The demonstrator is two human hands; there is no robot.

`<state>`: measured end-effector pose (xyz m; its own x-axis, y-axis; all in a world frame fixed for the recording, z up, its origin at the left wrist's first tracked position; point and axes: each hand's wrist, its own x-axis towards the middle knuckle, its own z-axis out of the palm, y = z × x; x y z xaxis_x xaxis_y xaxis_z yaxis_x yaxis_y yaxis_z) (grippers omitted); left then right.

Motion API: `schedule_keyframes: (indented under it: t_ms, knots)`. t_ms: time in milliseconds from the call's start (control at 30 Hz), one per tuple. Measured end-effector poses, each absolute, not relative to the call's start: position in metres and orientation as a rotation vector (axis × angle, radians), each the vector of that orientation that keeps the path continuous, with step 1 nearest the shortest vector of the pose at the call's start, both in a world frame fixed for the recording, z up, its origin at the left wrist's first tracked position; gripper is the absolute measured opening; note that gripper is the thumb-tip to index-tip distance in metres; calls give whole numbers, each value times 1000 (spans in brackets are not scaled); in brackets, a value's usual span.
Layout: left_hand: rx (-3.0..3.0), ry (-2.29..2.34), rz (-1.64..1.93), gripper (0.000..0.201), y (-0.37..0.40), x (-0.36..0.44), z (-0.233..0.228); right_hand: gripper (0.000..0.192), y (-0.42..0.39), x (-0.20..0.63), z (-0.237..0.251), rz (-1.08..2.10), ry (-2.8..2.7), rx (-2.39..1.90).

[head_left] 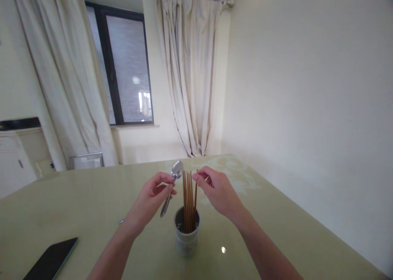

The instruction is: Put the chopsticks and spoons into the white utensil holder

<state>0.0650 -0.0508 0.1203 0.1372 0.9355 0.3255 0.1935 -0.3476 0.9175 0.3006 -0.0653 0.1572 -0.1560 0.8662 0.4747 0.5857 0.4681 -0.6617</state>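
Observation:
A metal spoon is pinched near its bowl by my left hand, bowl up and handle slanting down to the left. My right hand is closed on the upper end of a brown chopstick, whose lower end is inside the cup. Several more wooden chopsticks stand upright in the pale cup, between my two hands. The cup has a dotted pattern on its front. Both hands are above the cup's rim, one on each side.
The cup stands on a glossy green table. A dark flat tablet or phone lies at the front left. The tip of a small metal object shows beside my left forearm. A white wall borders the table's right side; curtains hang behind.

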Motion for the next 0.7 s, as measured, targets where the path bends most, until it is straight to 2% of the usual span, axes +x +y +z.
schedule_keyframes:
  t_ms: [133, 367, 600, 700]
  knots:
    - [1727, 972, 1274, 28, -67, 83, 132, 22, -74, 294, 163, 641, -1730, -969]
    - [1829, 935, 1439, 13, -69, 82, 137, 29, -79, 286, 166, 680, -1704, -951]
    - [2012, 1024, 1549, 16, -71, 64, 146, 30, -85, 271, 167, 831, -1666, -830]
    - [2120, 1061, 1560, 18, -73, 68, 147, 35, -86, 267, 164, 770, -1664, -845]
